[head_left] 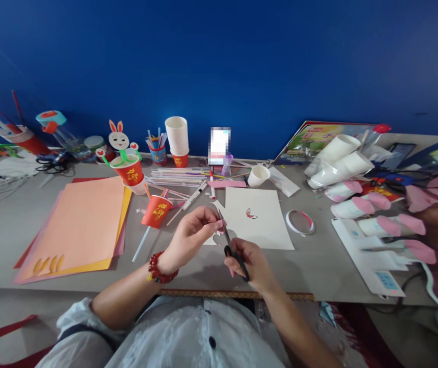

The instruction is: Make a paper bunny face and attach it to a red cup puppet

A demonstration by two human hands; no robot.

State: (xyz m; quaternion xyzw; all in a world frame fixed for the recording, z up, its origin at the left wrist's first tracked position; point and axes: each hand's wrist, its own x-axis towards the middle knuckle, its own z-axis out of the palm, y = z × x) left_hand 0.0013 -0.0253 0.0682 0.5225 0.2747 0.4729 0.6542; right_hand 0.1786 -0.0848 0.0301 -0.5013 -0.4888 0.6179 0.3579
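Near the centre of the frame, apparently pinched a small paper scrap (219, 224) in the grip of the left hand (190, 235), just beside the blades of the scissors (227, 237). Grasped these in the right hand (254, 261), slanted lengthwise from lower right to upper left, towards the scrap.
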